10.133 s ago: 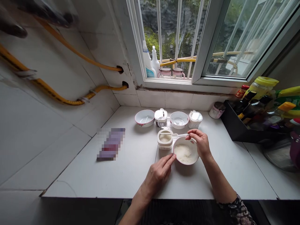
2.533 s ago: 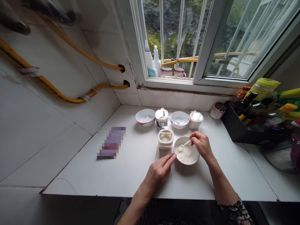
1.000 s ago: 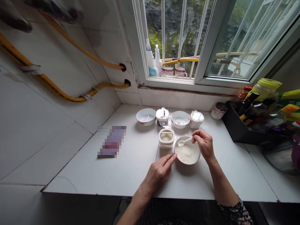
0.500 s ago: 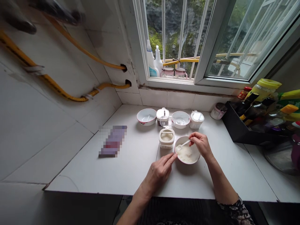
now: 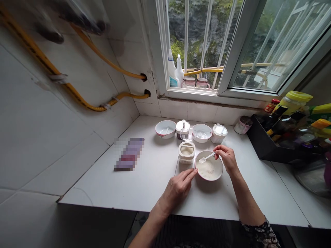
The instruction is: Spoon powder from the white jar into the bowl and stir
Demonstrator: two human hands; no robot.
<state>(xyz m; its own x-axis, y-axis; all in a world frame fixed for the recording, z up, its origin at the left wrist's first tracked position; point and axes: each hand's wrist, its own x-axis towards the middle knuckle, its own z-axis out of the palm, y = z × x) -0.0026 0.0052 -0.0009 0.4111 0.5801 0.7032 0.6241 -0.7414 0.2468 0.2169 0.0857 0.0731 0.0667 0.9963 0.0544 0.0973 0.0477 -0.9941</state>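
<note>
A white bowl (image 5: 209,175) with white grains in it stands on the counter. Over its far side, my right hand (image 5: 227,159) pinches the handle of a small white spoon (image 5: 203,160), whose scoop is just above the grains. My left hand (image 5: 179,188) rests at the bowl's left side, its fingers stretched out and the fingertips touching the rim; it holds nothing. Just left of the bowl is a square jar (image 5: 186,158) with its clear lid raised and pale contents inside.
Behind stand a flowered bowl (image 5: 165,130), a lidded jar (image 5: 182,129), another bowl (image 5: 202,133) and a white jar (image 5: 219,134). A black box of bottles (image 5: 263,144) is at the right. A blurred purple object (image 5: 129,154) lies left on the counter (image 5: 103,189).
My right hand has shifted slightly and the spoon now shows more fully over the grains. The whole view has moved a little. My left hand stays at the bowl's rim.
</note>
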